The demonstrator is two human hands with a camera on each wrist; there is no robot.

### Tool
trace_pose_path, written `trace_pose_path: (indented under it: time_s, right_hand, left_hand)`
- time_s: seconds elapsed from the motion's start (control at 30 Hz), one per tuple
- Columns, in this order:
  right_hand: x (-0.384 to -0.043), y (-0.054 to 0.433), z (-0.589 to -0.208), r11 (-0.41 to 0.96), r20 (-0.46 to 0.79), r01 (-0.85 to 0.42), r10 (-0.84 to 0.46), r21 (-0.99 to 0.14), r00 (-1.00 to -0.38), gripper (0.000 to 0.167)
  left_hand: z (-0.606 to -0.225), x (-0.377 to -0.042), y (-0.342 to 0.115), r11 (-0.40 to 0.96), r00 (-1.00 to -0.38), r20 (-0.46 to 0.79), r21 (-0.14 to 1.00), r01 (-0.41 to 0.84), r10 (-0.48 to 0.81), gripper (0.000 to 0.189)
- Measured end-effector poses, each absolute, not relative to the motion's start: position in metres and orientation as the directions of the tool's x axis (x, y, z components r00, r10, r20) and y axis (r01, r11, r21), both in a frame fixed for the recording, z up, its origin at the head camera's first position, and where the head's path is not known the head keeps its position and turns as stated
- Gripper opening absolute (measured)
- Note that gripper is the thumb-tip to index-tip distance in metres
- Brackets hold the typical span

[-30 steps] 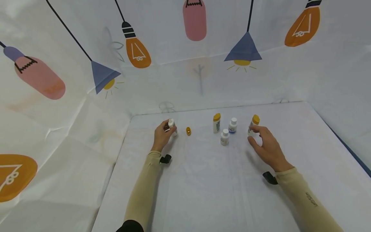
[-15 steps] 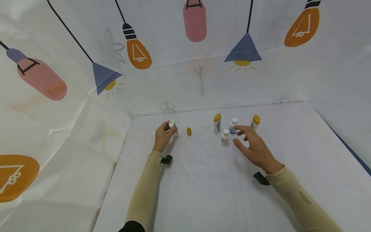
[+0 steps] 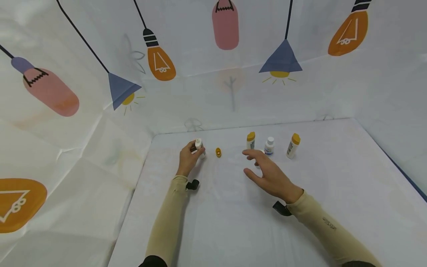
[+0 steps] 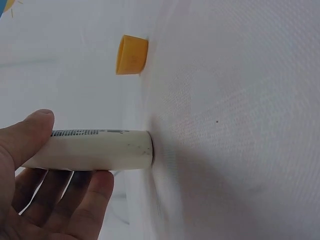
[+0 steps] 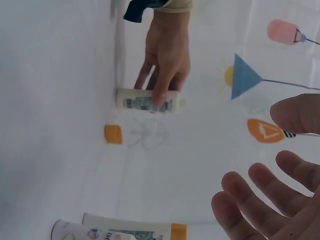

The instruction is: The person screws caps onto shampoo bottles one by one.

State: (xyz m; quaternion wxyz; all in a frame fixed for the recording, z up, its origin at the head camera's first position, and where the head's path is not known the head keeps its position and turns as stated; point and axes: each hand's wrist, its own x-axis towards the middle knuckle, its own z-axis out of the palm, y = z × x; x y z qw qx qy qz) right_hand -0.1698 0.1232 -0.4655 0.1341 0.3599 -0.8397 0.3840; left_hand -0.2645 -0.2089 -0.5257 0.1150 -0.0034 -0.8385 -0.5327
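My left hand [image 3: 188, 158] holds a slim white bottle [image 3: 199, 144] upright, thumb on one side and fingers on the other. Its base meets the table in the left wrist view, and its top has no yellow cap. Just right of it lies a yellow cap [image 3: 218, 152]. My right hand [image 3: 273, 178] is in the air with fingers spread and thumb apart, holding nothing. It overlaps a small white bottle [image 3: 261, 151], mostly hidden behind it, and the lower part of a yellow-capped bottle [image 3: 251, 139].
Behind the right hand stands a white-capped bottle [image 3: 269, 145] with a blue-marked label. Farther right is another yellow-capped bottle [image 3: 293, 147]. The white-covered table [image 3: 220, 222] ends at a white sheet wall [image 3: 200, 100] printed with lamps and bulbs.
My right hand has left the rightmost yellow-capped bottle and moved left past the white-capped bottles, its fingers opening wider. My left hand stays at its bottle.
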Motion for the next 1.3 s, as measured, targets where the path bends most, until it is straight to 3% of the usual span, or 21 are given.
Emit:
trace_pose_path:
  time_s: [0.23,0.53,0.87,1.3]
  right_hand:
    - [-0.18,0.102,-0.476,0.486,0.399,-0.642,-0.515,-0.594,-0.759,0.064]
    - [-0.203,0.074,-0.493,0.434,0.299,-0.529,-0.493,-0.729,-0.817,0.066]
    - [-0.224,0.046,-0.495,0.578,0.211,-0.46,-0.446,-0.674,-0.87,0.076]
    - [-0.251,0.024,-0.512,0.627,0.065,-0.366,-0.449,-0.688,-0.891,0.077]
  left_hand:
    - [-0.525,-0.264,-0.207,0.445,-0.97,0.208,0.885,0.133,-0.123,0.051]
    - [-0.528,-0.263,-0.208,0.465,-0.968,0.219,0.874,0.141,-0.119,0.051]
    - [-0.526,-0.262,-0.206,0.475,-0.963,0.24,0.866,0.158,-0.119,0.051]
    - [-0.53,-0.264,-0.208,0.489,-0.963,0.238,0.86,0.148,-0.126,0.05]
